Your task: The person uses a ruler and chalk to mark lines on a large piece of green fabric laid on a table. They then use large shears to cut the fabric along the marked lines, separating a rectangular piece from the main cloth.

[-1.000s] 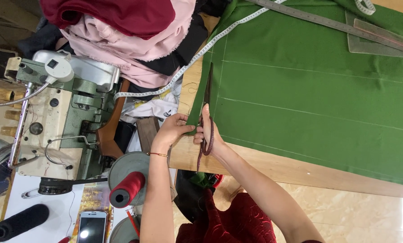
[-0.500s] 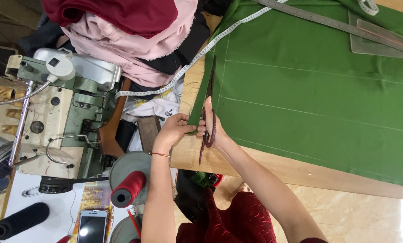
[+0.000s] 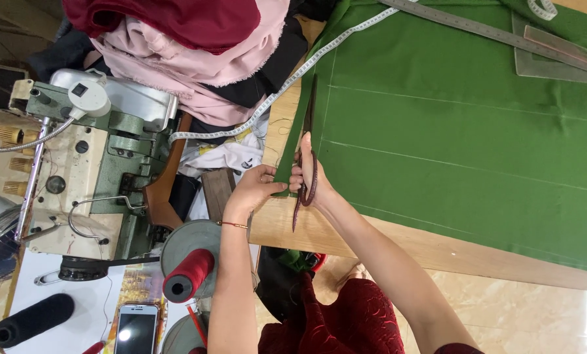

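Right hand [image 3: 314, 178] clamped on dark scissors [image 3: 306, 167], advanced farther along chalked green fabric [image 3: 451, 131] left of centre since the earlier frames, lengthening the cut; left hand [image 3: 257, 190] pinched on severed strip [image 3: 292, 147] over counter [image 3: 320, 236].

Green fabric [image 3: 451, 137] — large sheet, spread flat on the wooden table, chalk lines across it, a narrow strip partly cut along its edge. Scissors [image 3: 308, 157] — dark reddish handles, blades lying along that edge, in the cut.
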